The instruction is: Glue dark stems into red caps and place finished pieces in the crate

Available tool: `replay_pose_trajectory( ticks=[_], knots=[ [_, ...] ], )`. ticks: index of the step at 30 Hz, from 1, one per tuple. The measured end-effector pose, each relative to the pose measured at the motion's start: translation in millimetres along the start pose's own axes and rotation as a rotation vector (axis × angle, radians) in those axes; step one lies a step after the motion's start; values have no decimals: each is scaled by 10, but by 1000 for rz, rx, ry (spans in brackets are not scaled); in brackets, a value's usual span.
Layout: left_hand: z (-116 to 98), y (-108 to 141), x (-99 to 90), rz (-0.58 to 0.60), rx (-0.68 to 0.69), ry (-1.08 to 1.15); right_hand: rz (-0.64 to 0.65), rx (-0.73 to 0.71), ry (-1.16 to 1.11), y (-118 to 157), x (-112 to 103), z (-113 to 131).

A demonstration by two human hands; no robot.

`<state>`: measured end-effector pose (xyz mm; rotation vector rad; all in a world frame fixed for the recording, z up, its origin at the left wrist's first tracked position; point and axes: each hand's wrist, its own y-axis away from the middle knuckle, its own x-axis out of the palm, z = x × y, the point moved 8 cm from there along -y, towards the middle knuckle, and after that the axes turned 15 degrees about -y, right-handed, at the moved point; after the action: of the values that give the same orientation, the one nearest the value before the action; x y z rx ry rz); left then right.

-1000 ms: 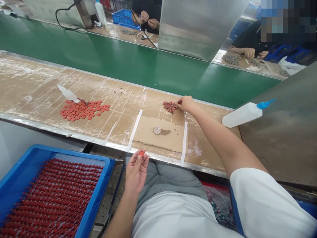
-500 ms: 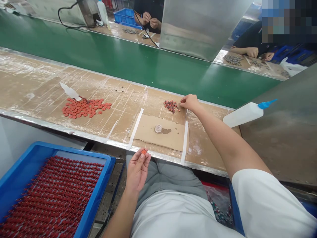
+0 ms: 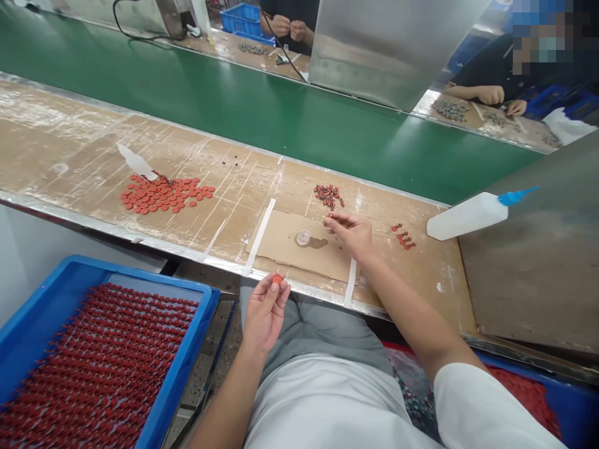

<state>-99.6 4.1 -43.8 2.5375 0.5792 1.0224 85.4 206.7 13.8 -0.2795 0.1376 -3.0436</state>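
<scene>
Between the thumb and fingers of my left hand (image 3: 266, 312) is a red disc (image 3: 277, 279), held just in front of the bench edge. My right hand (image 3: 350, 234) pinches a small red and dark piece (image 3: 329, 216) above the right part of a cardboard sheet (image 3: 285, 249). A small clear round cup (image 3: 303, 237) stands on that sheet beside a dark wet stain. Behind the sheet lies a pile of small red and dark pieces (image 3: 327, 194). Several red discs with dark pieces (image 3: 404, 237) lie to the right of my right hand.
Many red discs (image 3: 163, 194) are heaped at the left, with a white pointed strip (image 3: 135, 162) over them. A blue tray (image 3: 206, 299) holds rows of red parts at lower left. A white bottle (image 3: 468, 216) with a blue nozzle lies at right. Beyond the green belt (image 3: 257, 106), two people work.
My right hand has moved from the small pile back toward me, over the cardboard, with a piece between its fingers. My left hand still holds the red disc. The view has shifted slightly.
</scene>
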Motion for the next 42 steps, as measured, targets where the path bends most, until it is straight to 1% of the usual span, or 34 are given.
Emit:
replay_pose_trajectory(
  ticks=[2,5,10,13,17,19,23,31,37,42],
  knots=[
    [-1,15,24,8,-4,-5,21,6,-24,180,156,-42],
    [2,47,42,11,-17,-9,42,-52,36,272,300,-22],
    [3,77,31,7,-12,2,84,-308,310,263,391,147],
    [0,79,22,11,-7,4,122,-403,441,269,433,155],
    [-1,77,21,21,-14,9,151,-548,436,304,470,184],
    [-1,74,24,22,-16,14,172,-590,428,319,490,198],
    [7,69,36,23,-25,20,214,-601,439,329,516,194],
    [17,66,25,17,-33,18,240,-639,432,319,529,163],
    [14,62,13,18,-29,21,263,-603,453,307,546,144],
    [3,61,-9,2,-30,17,226,-516,422,289,520,123]
  ],
)
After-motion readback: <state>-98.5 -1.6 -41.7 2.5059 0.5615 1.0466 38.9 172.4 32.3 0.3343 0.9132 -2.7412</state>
